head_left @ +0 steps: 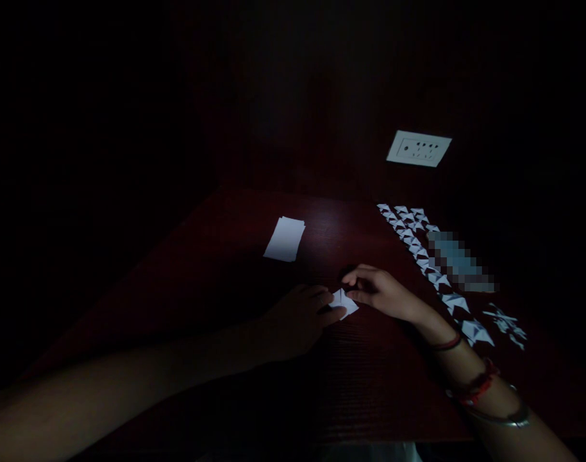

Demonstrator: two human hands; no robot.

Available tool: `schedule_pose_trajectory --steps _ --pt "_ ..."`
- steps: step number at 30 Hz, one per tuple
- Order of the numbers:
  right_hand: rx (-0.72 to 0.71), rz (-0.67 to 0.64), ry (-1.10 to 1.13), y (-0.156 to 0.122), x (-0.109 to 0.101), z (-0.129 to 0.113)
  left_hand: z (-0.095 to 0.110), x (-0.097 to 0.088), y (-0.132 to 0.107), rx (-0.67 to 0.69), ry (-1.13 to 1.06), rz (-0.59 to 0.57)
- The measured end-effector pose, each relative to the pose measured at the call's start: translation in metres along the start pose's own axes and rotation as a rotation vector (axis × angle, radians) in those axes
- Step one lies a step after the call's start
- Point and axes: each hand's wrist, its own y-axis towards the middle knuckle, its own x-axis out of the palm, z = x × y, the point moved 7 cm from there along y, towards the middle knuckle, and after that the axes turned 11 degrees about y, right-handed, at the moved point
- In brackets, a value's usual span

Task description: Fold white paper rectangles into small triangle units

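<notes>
**Creased white paper [342, 299] on a dark red tabletop [370, 378], lit from above in a dim room**

At the near edge of the tabletop, a pale patch below the board is too dim to identify. The right forearm, entering from the lower right, bears a metal bangle [511, 421], a red bracelet [480, 387] and, at the wrist, a narrow dark band [447, 344]. The left forearm, bare, crosses from the lower left, largely in shadow.

The left hand [297, 324] lies palm down at the left side of the creased paper, its thumb and fingers over the sheet; whether they pinch it or merely press it cannot be told. The right hand [382, 292] stands at the opposite corner, its thumb apart from the curled fingers and its thumb tip close against the paper's edge. The paper rests on the wood between the two hands.

To the right, beyond the right wrist, lie pale scraps [507, 324]. Beside these, folded white pieces [411, 240], pointed in outline, run in rows toward the wall, next to a bluish object [459, 260] obscured by pixelation. Farther off, left of centre, is a stack of white sheets [286, 239], edges slightly uneven. A white socket plate [418, 149] is set in the wall behind.
</notes>
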Motion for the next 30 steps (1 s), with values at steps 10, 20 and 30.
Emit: schedule_pose_trajectory --steps 10,20,30 --pt "0.056 -0.032 -0.009 0.0007 0.004 0.0008 0.0004 0.001 0.0003 0.015 -0.018 -0.005" --pt "0.065 -0.032 0.02 0.0 0.0038 0.0061 0.0009 -0.0003 0.0017 0.005 0.004 -0.018" --pt "0.063 -0.056 -0.017 0.0002 0.0058 0.0037 0.0004 0.0001 0.0016 0.009 -0.032 -0.007"
